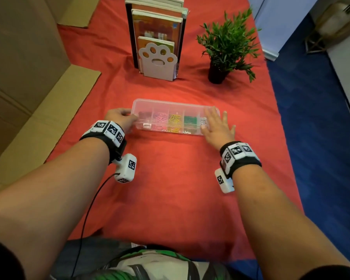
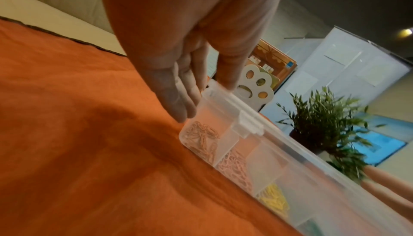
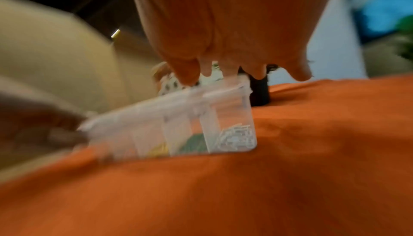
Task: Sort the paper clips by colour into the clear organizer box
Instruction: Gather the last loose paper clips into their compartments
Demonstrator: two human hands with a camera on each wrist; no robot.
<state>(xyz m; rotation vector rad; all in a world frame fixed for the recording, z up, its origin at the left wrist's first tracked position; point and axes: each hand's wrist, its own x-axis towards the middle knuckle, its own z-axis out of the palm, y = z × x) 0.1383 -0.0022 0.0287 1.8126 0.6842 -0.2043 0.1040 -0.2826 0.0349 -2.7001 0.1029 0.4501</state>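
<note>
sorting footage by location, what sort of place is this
Probably an office or study room, staged as a desk: a red cloth spread as the work surface, books standing in a paw-shaped bookend, and a small potted plant.

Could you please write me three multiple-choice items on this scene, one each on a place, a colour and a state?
1. The potted plant stands: A) beyond the clear organizer box, to its right; B) inside it; C) left of it.
2. The paper clips in its middle compartment are: A) blue; B) yellow; C) black.
3. The right hand is: A) fisted; B) holding the plant; C) flat on the box.
Answers: A, it stands farther back, rightward; B, they look yellow; C, it lies spread there.
</note>
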